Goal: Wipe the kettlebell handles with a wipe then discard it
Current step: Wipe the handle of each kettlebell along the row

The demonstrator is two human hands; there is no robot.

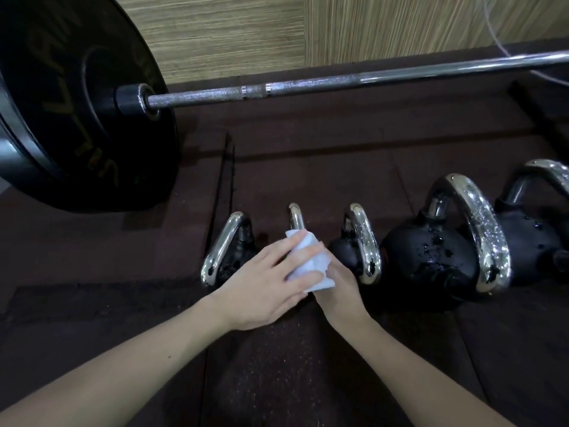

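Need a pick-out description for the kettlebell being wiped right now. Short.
Find the big black barbell plate at left; a row of chrome-handled kettlebells sits on the dark floor mat in front of it. Take the second kettlebell from the left: alone among them, both hands press a white wipe over its handle.
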